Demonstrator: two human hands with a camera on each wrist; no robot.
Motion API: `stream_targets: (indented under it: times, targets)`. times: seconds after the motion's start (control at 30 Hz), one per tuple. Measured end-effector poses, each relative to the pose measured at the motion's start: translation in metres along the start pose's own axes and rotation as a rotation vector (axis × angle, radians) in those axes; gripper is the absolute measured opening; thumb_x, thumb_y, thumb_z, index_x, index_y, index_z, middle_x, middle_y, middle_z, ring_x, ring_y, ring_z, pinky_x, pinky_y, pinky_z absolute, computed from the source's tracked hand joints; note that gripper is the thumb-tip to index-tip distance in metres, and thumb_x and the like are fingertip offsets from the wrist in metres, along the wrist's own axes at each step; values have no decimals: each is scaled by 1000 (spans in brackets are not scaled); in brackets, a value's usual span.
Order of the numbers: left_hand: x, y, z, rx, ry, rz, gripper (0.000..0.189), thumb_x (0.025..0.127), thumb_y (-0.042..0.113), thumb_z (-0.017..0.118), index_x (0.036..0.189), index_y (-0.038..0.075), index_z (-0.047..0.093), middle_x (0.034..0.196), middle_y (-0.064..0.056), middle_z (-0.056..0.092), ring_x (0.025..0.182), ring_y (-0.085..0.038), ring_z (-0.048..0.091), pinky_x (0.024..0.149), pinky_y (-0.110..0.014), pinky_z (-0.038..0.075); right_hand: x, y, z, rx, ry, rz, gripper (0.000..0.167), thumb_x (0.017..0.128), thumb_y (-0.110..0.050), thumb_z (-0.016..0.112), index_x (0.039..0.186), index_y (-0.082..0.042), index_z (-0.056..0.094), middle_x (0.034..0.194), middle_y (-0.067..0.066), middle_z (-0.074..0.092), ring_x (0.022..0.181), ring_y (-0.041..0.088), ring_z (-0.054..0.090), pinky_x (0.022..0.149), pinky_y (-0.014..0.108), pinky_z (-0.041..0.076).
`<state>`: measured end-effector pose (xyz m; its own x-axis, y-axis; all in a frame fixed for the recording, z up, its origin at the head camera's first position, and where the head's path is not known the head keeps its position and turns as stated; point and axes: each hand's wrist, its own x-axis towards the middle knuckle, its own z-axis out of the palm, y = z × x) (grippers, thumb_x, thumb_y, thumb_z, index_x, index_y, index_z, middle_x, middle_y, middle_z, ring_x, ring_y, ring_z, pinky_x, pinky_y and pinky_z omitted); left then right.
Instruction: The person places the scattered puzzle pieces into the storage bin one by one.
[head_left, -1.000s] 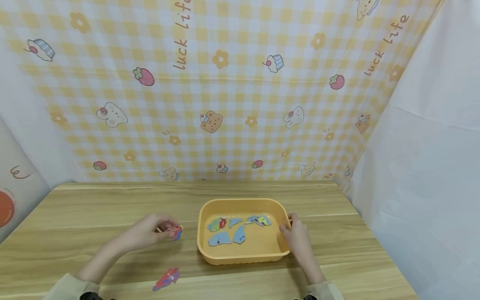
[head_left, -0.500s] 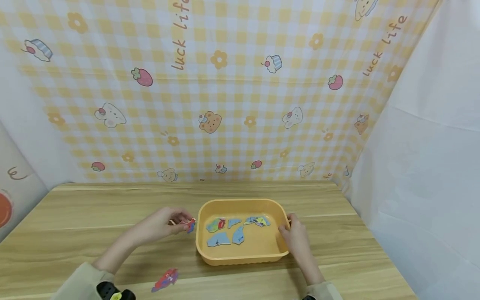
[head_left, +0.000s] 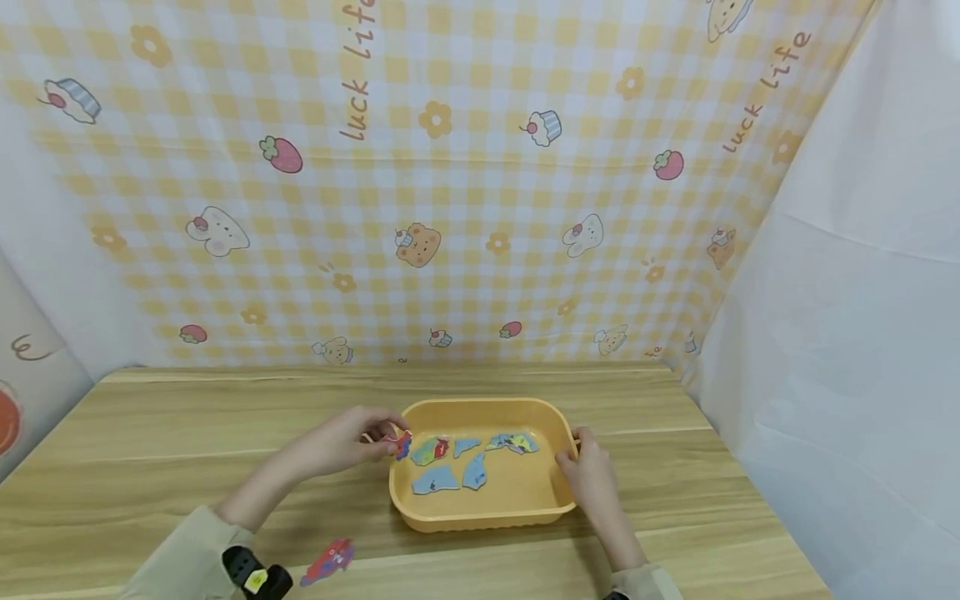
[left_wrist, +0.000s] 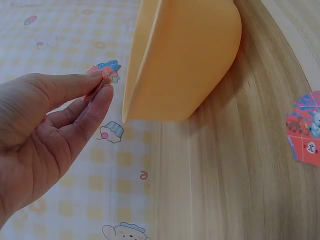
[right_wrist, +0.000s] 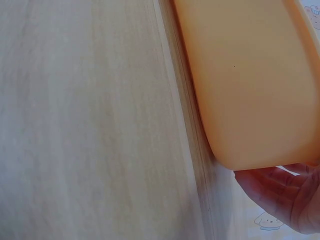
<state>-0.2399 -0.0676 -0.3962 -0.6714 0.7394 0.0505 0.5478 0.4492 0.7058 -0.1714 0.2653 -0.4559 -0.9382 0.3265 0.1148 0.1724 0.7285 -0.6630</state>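
Observation:
My left hand [head_left: 358, 440] pinches a small red-and-blue puzzle piece [head_left: 402, 444] between thumb and fingertips, over the left rim of a yellow-orange plastic basin [head_left: 480, 523]. From the left wrist view, the same puzzle piece [left_wrist: 106, 77] shows beside the basin wall [left_wrist: 185, 55]. At the basin's right end, my right hand [head_left: 591, 475] grips the rim, thumb on the inner side. Inside lie several flat pieces: a green-and-red piece [head_left: 431, 451], a blue-and-yellow piece [head_left: 513, 442] and blue ones, such as a wide piece [head_left: 435, 480].
A red-and-purple puzzle piece [head_left: 328, 561] lies on the wooden table [head_left: 187, 433] in front of the basin, to its left. A yellow checked cloth [head_left: 480, 192] hangs behind the table, and a white sheet [head_left: 840, 333] hangs at the right.
My left hand has moved right with the puzzle piece, from the bare table to the basin's left rim. My right hand keeps its grip, and the basin has stayed put.

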Motion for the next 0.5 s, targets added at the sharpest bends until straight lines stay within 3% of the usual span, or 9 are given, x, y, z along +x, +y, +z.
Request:
stream_targets:
  times: [0.3,0.5]
  targets:
    - [12,11,3,-6,-25,3,26,89,13,58,114,6,59,85,0,64,76,-6,59,61,-19,48,-1,-2,0,16,-2,6,27,81,-6,58,105,5,54,82,18,64,68,22,61,53,30,51]
    - [22,14,6,0,-31,29,23,89,11,58,111,7,59,85,0,64,76,-6,59,64,-19,48,-1,-2,0,9,5,-1,26,81,-6,58,105,5,54,82,17,64,67,21,60,53,30,50]
